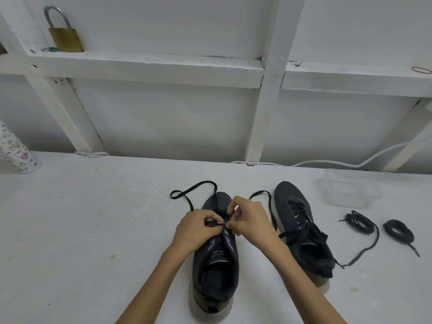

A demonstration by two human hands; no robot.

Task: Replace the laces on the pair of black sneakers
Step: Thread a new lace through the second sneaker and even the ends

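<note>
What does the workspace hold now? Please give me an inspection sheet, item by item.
Surface: white table, rough paint.
Job's things: centre sneaker with flat black lace, ends loose by the toe; second sneaker beside it, laced; larger lace coil and smaller lace coil to its right.
Clutter: clear container, patterned bottle.
Grippers: left hand and right hand both pinch the flat black lace over the centre sneaker.
Cables: white cable along the wall's foot.
Surroundings: white framed wall; padlock and green rubber band on its ledge.
</note>
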